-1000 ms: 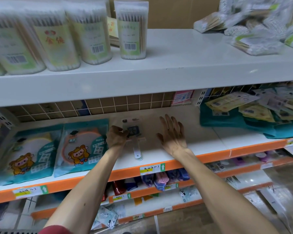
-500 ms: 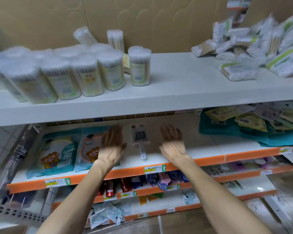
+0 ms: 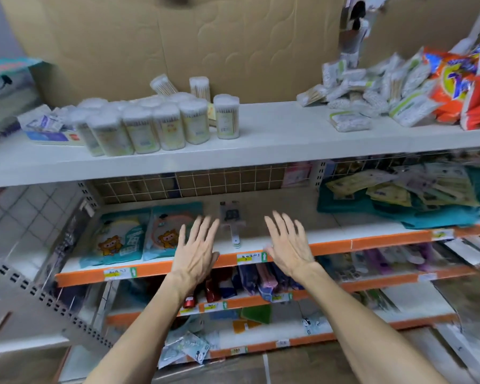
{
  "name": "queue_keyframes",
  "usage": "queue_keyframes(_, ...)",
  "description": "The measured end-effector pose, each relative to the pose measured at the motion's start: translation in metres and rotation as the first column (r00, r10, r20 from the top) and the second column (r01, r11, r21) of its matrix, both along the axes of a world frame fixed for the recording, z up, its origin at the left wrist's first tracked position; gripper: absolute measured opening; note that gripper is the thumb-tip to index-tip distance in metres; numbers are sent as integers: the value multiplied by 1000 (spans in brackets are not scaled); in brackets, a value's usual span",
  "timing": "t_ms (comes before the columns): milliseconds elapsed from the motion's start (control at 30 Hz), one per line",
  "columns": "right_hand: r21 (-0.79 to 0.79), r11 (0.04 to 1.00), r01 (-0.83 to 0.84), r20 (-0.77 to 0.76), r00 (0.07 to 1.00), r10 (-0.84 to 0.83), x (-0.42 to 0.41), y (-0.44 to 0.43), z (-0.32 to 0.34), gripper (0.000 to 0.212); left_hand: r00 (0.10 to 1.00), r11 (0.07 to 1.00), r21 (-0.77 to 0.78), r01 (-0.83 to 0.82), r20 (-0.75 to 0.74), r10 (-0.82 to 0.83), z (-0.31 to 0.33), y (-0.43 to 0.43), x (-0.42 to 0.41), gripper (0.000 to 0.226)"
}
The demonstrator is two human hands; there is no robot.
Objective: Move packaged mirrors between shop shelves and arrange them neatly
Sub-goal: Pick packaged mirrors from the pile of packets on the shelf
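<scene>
Landmark = handled pack (image 3: pixel 231 223). It lies flat about midway along the orange-edged shelf (image 3: pixel 372 241), handle toward me.

Left of it: 2 teal mirror packs (image 3: pixel 114 239) with a bear print, flat and side by side. Their edges touch or lap slightly, I can't tell which. My read is they're face up so the print shows and the row can grow toward the handled pack. The far-left pack's lower corner is blurred.

Just left of it, nearer me: left hand (image 3: pixel 196 253), palm down, fingers straight and fanned, nothing in it. The fingertips cover the right edge of the nearer teal pack, so I can't read contact there.

Just right of it: right hand (image 3: pixel 287 246), same pose, spread flat and empty. It hides part of the shelf lip beside the price tag (image 3: pixel 251 257). The 2 hands flank the handled pack without touching it. I judge that as squaring up, not a pick.

Far right of it: teal pile (image 3: pixel 399 214) with yellowish packets on top. It's motion-smeared, the contents are unreadable, and the frame edge cuts it off.

The handled pack has a dark card inside with text too small to read, so I can't confirm it's a mirror. The white shelf (image 3: pixel 275 126) above shades the back of the bay.
</scene>
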State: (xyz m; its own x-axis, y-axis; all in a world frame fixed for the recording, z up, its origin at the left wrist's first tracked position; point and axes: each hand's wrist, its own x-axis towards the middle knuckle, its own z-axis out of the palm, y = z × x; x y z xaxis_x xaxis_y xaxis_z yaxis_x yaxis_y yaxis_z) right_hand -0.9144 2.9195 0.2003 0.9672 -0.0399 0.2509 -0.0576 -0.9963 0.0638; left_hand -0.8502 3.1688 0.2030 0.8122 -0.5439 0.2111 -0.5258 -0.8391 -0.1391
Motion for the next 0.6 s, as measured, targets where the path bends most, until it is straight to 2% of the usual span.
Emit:
queue_keyframes(267, -25, 998, 58, 11, 998, -58, -120, -30, 8, 81, 991, 991, 1, 132, -24, -132, 6, -45, -80, 83)
queue_keyframes(433, -62, 985, 159, 72, 985, -154, -182, -82, 28, 80, 963, 962, -39, 270, 1, -270, 29, -111, -121, 80)
queue_keyframes(600, -20, 962, 271, 96, 959, -268, -225, -156, 36, 80, 925, 923, -74, 378, -2, -379, 45, -200, -150, 86)
